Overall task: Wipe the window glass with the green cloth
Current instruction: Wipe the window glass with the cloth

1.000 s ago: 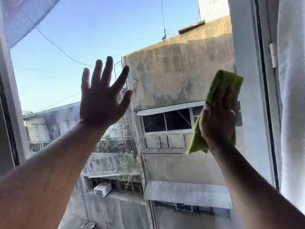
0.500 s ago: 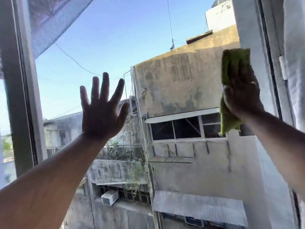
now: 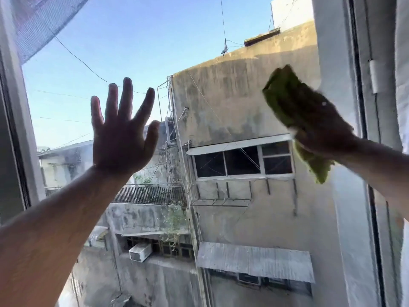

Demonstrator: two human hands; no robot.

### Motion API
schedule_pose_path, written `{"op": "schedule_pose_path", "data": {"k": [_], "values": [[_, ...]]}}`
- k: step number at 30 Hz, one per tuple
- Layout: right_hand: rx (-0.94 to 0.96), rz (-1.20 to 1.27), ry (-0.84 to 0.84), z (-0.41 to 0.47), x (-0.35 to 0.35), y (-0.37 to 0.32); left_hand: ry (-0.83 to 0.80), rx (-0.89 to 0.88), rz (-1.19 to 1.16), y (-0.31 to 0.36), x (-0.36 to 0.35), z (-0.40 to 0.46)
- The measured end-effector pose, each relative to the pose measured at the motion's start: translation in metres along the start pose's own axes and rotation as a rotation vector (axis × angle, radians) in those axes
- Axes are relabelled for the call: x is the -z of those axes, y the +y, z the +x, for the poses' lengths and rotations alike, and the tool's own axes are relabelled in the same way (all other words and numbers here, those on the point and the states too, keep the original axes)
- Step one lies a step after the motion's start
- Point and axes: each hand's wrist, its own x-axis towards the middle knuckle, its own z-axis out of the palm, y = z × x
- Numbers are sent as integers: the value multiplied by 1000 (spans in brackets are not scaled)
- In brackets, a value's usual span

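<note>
right hand (image 3: 318, 127) presses green cloth (image 3: 285, 96) flat on window glass (image 3: 199, 63), left hand (image 3: 120, 138) splayed beside

No readable text, label, brand, number or sign shows anywhere in the view, neither on the buildings outside nor on the window frame.

stained concrete building (image 3: 243, 103), air conditioner (image 3: 140, 251), balcony railing (image 3: 150, 194) outside.
</note>
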Motion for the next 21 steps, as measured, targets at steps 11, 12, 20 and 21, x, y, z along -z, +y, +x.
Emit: {"op": "schedule_pose_path", "data": {"k": [11, 12, 20, 21], "values": [[477, 354, -64, -71, -8, -255, -125, 55, -173, 13, 25, -4], [474, 361, -84, -71, -7, -250, -138, 24, -188, 16, 32, -14], [207, 430, 25, -82, -7, -236, -420, 424, -572, 63, 63, -153], [125, 416, 36, -84, -4, -235, -453, 489, -657, 69, 59, -154]]}}
